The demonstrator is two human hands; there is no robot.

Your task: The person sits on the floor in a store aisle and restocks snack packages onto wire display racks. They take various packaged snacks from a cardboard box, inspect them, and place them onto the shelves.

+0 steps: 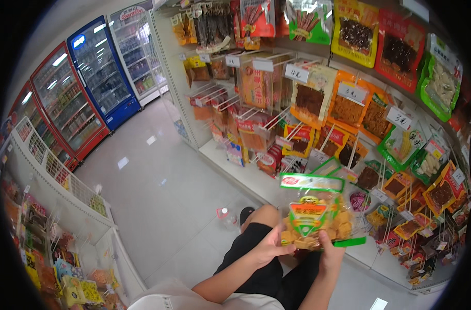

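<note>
I hold a clear snack bag with green trim and golden pieces inside (315, 212) above my lap. My left hand (271, 245) grips its lower left corner, and my right hand (329, 253) grips its lower right part with the thumb on the front. A green strip sticks out behind the bag at the right; I cannot tell whether it belongs to another packet. Hanging snack packets (302, 139) are just beyond the bag.
A white hook display shelf (220, 160) curves around my front and right. A lower shelf unit with snacks (83, 289) is at left. Drinks fridges (70, 103) line the far left. A plastic bottle (226, 219) is on the tiled floor (163, 196) beside my foot (245, 214).
</note>
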